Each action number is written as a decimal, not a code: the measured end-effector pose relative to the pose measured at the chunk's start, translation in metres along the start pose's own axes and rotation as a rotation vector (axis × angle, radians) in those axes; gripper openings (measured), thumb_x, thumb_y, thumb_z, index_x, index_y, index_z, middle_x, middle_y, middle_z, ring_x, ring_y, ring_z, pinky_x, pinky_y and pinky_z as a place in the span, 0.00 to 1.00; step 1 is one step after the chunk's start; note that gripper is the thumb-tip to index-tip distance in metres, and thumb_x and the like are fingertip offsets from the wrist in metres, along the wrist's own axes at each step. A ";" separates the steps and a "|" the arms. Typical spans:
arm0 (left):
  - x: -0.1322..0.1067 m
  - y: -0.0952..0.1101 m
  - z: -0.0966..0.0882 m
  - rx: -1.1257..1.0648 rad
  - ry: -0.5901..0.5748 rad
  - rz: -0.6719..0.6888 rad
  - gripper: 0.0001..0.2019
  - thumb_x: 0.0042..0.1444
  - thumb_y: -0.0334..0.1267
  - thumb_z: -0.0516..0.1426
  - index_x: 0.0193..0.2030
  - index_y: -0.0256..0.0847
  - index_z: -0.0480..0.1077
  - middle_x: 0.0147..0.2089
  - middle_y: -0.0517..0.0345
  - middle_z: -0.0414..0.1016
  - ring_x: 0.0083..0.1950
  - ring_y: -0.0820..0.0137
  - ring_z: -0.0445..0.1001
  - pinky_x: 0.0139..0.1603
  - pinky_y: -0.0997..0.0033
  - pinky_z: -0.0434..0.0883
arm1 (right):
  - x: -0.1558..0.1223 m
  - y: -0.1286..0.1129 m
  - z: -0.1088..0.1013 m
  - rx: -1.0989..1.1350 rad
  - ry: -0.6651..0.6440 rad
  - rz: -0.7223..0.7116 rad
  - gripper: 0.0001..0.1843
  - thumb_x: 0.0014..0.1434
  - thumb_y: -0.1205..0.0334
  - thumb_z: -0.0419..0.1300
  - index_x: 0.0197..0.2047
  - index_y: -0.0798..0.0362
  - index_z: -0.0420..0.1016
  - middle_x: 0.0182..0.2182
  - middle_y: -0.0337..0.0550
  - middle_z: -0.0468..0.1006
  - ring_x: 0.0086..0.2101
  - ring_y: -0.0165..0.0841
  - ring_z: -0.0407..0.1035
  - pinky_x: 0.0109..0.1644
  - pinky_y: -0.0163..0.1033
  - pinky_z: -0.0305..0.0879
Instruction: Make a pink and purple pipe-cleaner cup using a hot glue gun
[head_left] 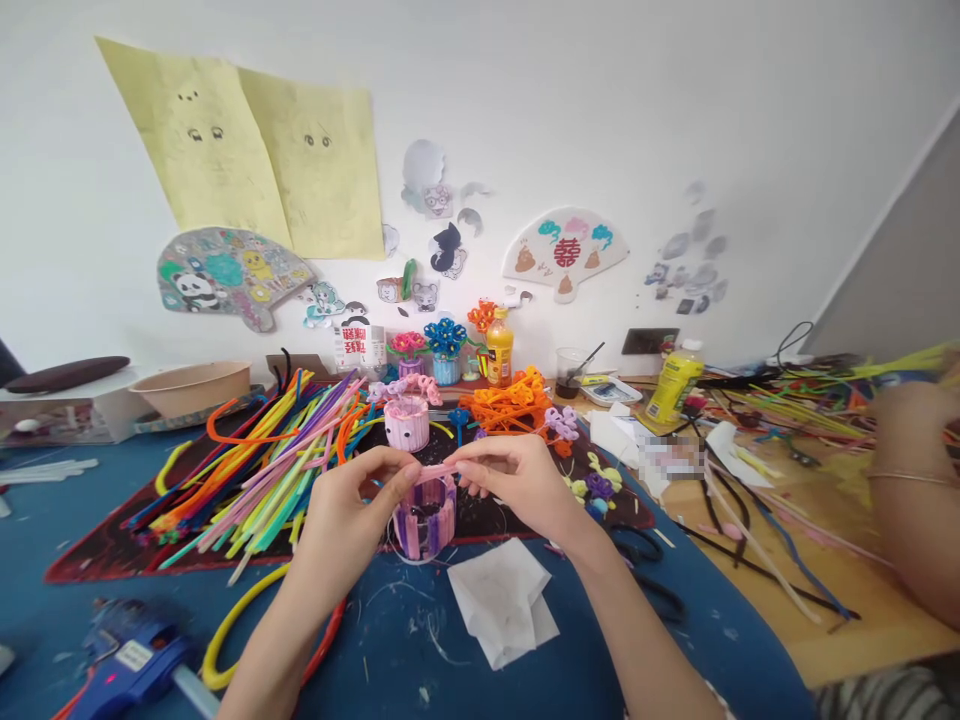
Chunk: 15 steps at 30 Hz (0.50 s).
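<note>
A short pink pipe cleaner (436, 470) is stretched between my two hands. My left hand (358, 500) pinches one end between thumb and finger. At the other end, my right hand (521, 482) grips it the same way, its other fingers curled. Just below my fingertips stands a small cup (425, 525) ringed with upright pink and purple pipe cleaner strips, its far rim partly hidden by my hands. Whether the piece touches the rim I cannot tell. A crumpled white paper (504, 605) lies in front of my right hand.
Loose coloured pipe cleaners (277, 480) are heaped at left. A blue glue gun (135, 655) lies near the front left edge. Behind my hands are a pink cup with eyes (406, 425) and orange pipe cleaner pieces (514, 400). Another person's arm (919, 500) rests at right, past a yellow bottle (675, 383).
</note>
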<state>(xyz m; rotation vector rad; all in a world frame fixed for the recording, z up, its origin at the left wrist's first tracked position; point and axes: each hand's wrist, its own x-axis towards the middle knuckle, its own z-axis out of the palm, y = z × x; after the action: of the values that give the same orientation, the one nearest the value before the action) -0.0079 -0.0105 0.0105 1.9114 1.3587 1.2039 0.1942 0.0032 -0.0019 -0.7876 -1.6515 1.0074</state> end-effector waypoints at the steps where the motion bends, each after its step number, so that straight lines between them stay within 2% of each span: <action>1: 0.000 -0.001 0.000 -0.005 0.008 0.000 0.16 0.55 0.51 0.58 0.32 0.38 0.75 0.29 0.57 0.76 0.29 0.70 0.69 0.31 0.74 0.65 | 0.000 0.000 0.000 -0.005 0.009 -0.006 0.07 0.58 0.62 0.64 0.37 0.54 0.84 0.28 0.41 0.80 0.24 0.27 0.68 0.29 0.31 0.67; 10: -0.002 -0.001 0.001 0.030 0.037 -0.011 0.18 0.55 0.53 0.57 0.31 0.38 0.75 0.29 0.57 0.75 0.29 0.69 0.69 0.29 0.72 0.65 | 0.002 0.003 0.001 -0.093 0.037 -0.076 0.06 0.57 0.65 0.63 0.33 0.54 0.83 0.26 0.40 0.79 0.23 0.26 0.65 0.28 0.32 0.63; 15: -0.002 -0.003 0.002 0.035 0.026 0.000 0.17 0.55 0.53 0.57 0.32 0.39 0.75 0.30 0.57 0.77 0.30 0.69 0.70 0.31 0.72 0.67 | 0.002 0.002 0.001 -0.048 0.061 -0.037 0.07 0.58 0.63 0.63 0.37 0.53 0.83 0.26 0.40 0.79 0.23 0.27 0.69 0.29 0.32 0.66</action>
<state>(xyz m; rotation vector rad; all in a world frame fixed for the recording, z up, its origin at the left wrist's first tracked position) -0.0080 -0.0115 0.0068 1.9258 1.4025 1.2166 0.1926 0.0059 -0.0034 -0.8086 -1.6379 0.9121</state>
